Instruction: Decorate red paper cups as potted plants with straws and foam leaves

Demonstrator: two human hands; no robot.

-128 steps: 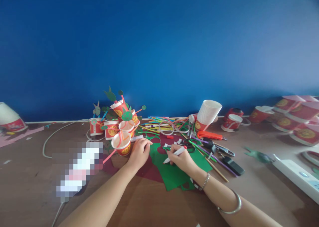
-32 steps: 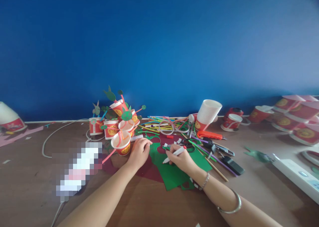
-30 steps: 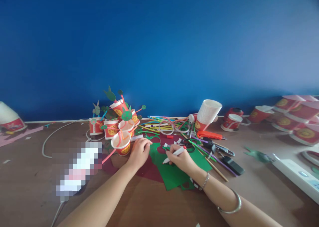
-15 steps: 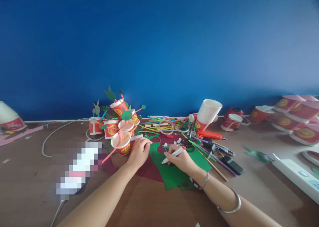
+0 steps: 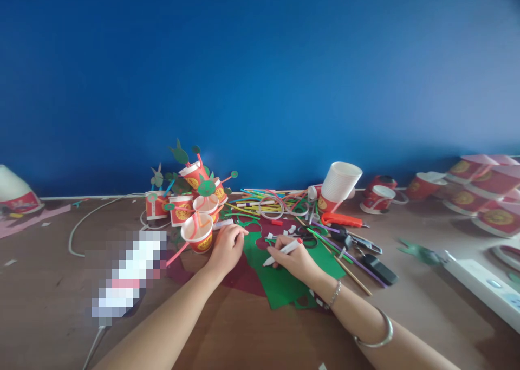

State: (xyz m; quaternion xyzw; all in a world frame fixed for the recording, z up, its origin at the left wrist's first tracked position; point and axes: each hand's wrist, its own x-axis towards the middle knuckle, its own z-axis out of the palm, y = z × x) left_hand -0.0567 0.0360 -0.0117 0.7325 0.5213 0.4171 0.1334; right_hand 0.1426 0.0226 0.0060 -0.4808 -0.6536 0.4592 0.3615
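My right hand (image 5: 296, 259) grips a white marker (image 5: 280, 250) with a red end, its tip down on a green paper sheet (image 5: 280, 283). A dark red sheet (image 5: 244, 278) lies under the green one. My left hand (image 5: 227, 248) rests fingers-down on the left edge of the green sheet, pressing it flat, right beside a red paper cup (image 5: 198, 233) with a straw. Bracelets circle my right wrist and forearm.
A cluster of decorated red cups (image 5: 184, 196) stands behind my left hand. Coloured straws (image 5: 264, 201), a stack of white cups (image 5: 338, 186), an orange cutter (image 5: 341, 220), scissors, keys and a black fob (image 5: 379, 270) lie to the right. More cups and a white power strip (image 5: 483, 286) sit far right.
My right hand and the marker tip have shifted slightly left across the green sheet. My left hand has stayed in place.
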